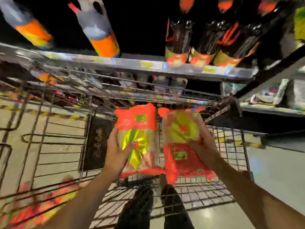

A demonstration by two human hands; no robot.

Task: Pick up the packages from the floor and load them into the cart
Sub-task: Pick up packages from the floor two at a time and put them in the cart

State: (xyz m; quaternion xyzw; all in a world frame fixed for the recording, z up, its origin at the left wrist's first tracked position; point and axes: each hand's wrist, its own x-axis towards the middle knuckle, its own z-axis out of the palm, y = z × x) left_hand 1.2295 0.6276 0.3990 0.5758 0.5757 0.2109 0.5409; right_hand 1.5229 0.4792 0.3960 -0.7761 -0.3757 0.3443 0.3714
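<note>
Shop aisle, pale floor [272, 176], bottle shelves [148, 65], wire cart [227, 156], left hand [118, 151] and right hand [203, 144] each gripping a package.

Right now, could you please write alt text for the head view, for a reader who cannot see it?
A person holds two red-and-yellow packages side by side over a wire cart, the left hand gripping the left package and the right hand gripping the right package. Behind the cart, store shelves carry dark bottles. The image is blurred.
</note>
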